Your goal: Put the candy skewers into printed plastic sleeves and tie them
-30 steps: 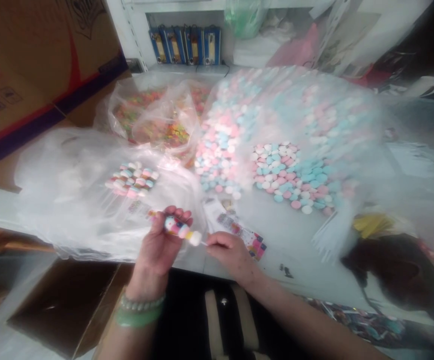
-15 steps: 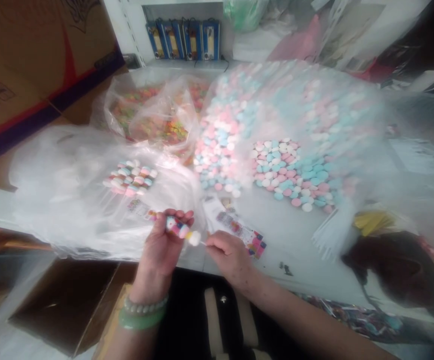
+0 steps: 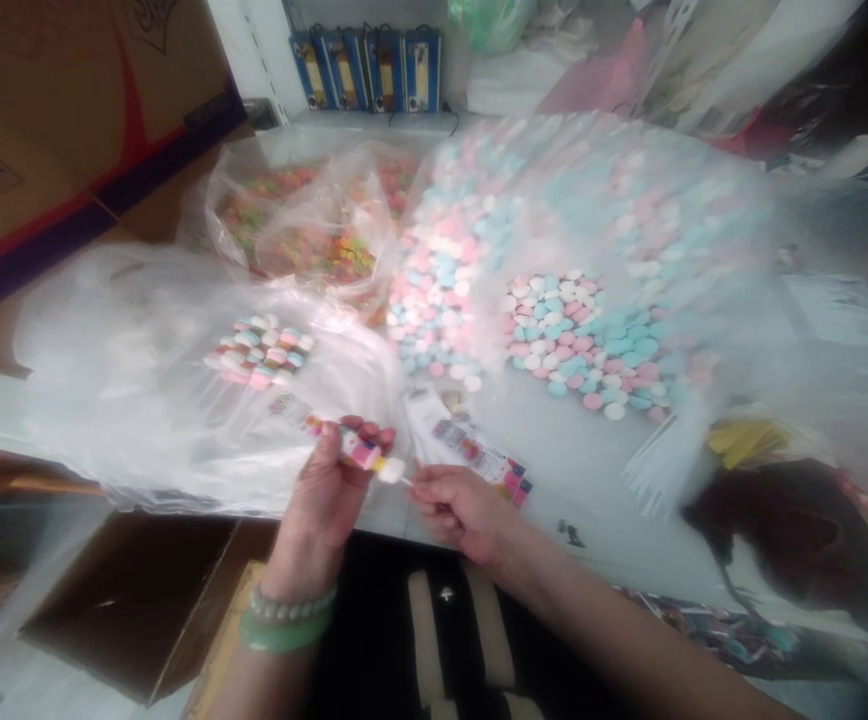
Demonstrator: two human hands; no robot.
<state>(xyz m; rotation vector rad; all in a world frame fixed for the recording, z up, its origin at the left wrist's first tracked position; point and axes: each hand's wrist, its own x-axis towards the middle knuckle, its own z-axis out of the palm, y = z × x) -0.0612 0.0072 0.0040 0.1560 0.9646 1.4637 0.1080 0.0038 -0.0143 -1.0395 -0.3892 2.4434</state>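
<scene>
My left hand [image 3: 333,485] is closed around a candy skewer [image 3: 391,470], with a white candy and a yellow one showing at its near end. A colourful printed label [image 3: 360,449] lies along the skewer within the left fingers; whether it wraps all the way round is hidden. My right hand [image 3: 464,505] pinches the thin white stick at the skewer's lower end. To the left, a bunch of finished-looking candy skewers [image 3: 261,352] rests on clear plastic bags [image 3: 119,380]. More printed labels [image 3: 479,452] lie on the table just beyond my right hand.
A big clear bag of pink, white and blue candies [image 3: 584,340] spreads over the table [image 3: 509,410]. Behind stands a bag of orange and green candies [image 3: 314,225]. White sticks [image 3: 659,465] and a dark cloth [image 3: 786,535] lie right; an open carton [image 3: 126,600] is below left.
Both hands have shifted slightly right with the skewer. The printed label now shows more along the candies, and fewer candies are visible between my left fingers.
</scene>
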